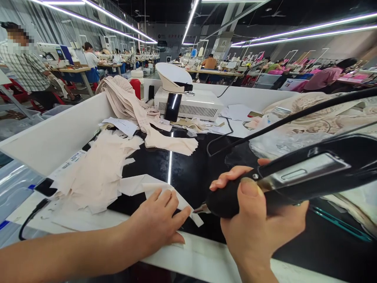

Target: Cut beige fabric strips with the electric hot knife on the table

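My right hand (pixel 256 220) is wrapped round a black corded handheld power tool (pixel 294 184) with a silver lever plate and a narrow metal tip. The tip touches or hovers just over the right end of a pale fabric strip (pixel 184 202) on the glossy black tabletop (pixel 188 169). My left hand (pixel 161 216) lies over the strip, fingers bent and apart, pressing it down near the table's front edge. Left of that hand is a loose pile of pale cut fabric pieces (pixel 94 169). A long beige fabric piece (pixel 173 143) stretches across the back of the black surface.
Behind stand a vented white box (pixel 188 103) and an upright phone (pixel 173 107). Low white walls (pixel 55 135) edge the table. A black cable (pixel 282 120) arches across the right. Teal tweezers (pixel 341 224) lie at right; plastic-wrapped fabric (pixel 318 110) sits behind. Other people work at distant machines.
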{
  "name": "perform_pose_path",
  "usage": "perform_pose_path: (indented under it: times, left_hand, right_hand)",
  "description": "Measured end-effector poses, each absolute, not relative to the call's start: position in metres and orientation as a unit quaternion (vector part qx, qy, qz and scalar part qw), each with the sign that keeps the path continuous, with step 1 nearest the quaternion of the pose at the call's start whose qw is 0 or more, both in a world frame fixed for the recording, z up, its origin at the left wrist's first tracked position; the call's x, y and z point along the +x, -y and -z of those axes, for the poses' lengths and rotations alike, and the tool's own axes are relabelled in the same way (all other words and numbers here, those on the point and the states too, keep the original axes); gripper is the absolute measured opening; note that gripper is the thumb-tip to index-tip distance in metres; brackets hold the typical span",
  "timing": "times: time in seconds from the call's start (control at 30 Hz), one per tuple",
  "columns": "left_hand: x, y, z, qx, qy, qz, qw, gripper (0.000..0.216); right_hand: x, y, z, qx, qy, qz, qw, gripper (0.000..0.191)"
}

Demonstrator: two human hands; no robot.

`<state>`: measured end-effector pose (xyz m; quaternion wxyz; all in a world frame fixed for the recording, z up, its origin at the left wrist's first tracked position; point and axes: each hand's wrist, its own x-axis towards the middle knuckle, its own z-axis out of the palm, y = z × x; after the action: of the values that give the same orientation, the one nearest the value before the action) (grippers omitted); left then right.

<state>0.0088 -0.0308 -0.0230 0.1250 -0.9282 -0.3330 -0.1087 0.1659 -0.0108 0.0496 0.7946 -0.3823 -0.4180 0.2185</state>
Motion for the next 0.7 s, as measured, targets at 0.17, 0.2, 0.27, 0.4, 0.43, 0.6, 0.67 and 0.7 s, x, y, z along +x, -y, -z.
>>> perform_pose_path:
  times: [0.17,0.2,0.27,0.4,0.43,0.6,0.67,0.7]
  left_hand:
    - [0.005,0.03,0.024,-0.927,0.33,0.127,0.127,0.074]
    - [0.005,0.03,0.024,-0.927,0.329,0.131,0.125,0.075]
    - [0.004,0.029,0.023,-0.928,0.326,0.137,0.119,0.076]
    - [0.001,0.028,0.025,-0.932,0.318,0.139,0.101,0.076]
    - [0.001,0.027,0.025,-0.934,0.314,0.141,0.097,0.075]
    - [-0.001,0.025,0.023,-0.935,0.308,0.152,0.084,0.074]
    - [-0.001,0.024,0.021,-0.936,0.306,0.154,0.083,0.073]
    - [-0.002,0.024,0.02,-0.937,0.303,0.155,0.082,0.072]
  right_hand:
    - [0.165,-0.005,-0.051,-0.345,0.43,-0.241,0.799,0.036]
    - [0.165,-0.006,-0.05,-0.342,0.437,-0.242,0.796,0.035]
    - [0.164,-0.007,-0.046,-0.339,0.447,-0.245,0.791,0.034]
    - [0.163,-0.005,-0.04,-0.337,0.45,-0.254,0.787,0.038]
    - [0.162,-0.004,-0.04,-0.338,0.454,-0.255,0.784,0.038]
    - [0.16,-0.009,-0.045,-0.333,0.455,-0.262,0.783,0.033]
    - [0.158,-0.012,-0.046,-0.323,0.447,-0.266,0.791,0.034]
    - [0.157,-0.013,-0.045,-0.321,0.447,-0.266,0.792,0.035]
